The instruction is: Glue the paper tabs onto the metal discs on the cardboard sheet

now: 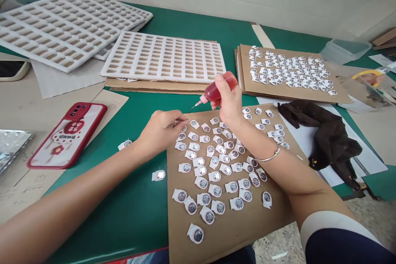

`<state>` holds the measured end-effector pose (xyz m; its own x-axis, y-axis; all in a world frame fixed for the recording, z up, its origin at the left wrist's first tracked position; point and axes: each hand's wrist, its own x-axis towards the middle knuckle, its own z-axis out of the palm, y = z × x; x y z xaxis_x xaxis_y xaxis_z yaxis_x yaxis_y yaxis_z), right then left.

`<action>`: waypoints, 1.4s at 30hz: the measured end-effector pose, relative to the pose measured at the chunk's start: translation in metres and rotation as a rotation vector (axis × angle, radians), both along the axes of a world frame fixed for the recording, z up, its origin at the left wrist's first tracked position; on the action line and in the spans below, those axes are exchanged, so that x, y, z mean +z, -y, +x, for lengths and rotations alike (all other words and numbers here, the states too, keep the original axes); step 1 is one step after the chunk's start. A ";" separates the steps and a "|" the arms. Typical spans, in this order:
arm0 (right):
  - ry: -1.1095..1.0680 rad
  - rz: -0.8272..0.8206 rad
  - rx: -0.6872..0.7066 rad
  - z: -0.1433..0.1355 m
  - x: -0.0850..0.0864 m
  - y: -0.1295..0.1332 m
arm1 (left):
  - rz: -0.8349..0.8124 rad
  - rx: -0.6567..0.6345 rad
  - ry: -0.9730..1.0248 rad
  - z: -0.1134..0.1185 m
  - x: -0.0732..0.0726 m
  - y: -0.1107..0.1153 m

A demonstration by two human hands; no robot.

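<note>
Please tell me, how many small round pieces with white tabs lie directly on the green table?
2. One piece lies just left of the nearest cardboard sheet; another piece lies farther left, partly behind the left forearm. More may be hidden beneath the arms.

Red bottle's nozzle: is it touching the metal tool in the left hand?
Apart: the head view shows a clear gap between the nozzle and the metal tool.

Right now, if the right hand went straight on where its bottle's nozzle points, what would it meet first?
Probably the left hand, which holds a thin metal tool; depth is unclear, so the nozzle might pass above it.
</note>
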<state>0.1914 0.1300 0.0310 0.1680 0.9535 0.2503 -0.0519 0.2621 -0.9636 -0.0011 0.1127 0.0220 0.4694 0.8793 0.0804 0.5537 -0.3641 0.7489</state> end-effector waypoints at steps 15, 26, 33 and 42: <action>0.015 0.016 -0.105 0.024 0.012 -0.001 | 0.023 0.031 0.081 0.025 -0.002 -0.005; 0.091 0.019 -0.148 0.022 0.012 0.001 | 0.036 -0.044 0.019 0.014 -0.002 0.003; 0.170 0.027 -0.100 0.020 0.010 0.001 | 0.051 -0.050 0.021 0.012 -0.009 0.002; 0.097 0.029 -0.107 0.019 0.003 0.001 | 0.121 -0.111 0.015 0.012 -0.012 0.003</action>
<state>0.2106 0.1294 0.0344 0.2423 0.9235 0.2975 0.0708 0.2890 -0.9547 0.0108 0.1094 0.0098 0.5608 0.8057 0.1906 0.4943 -0.5105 0.7036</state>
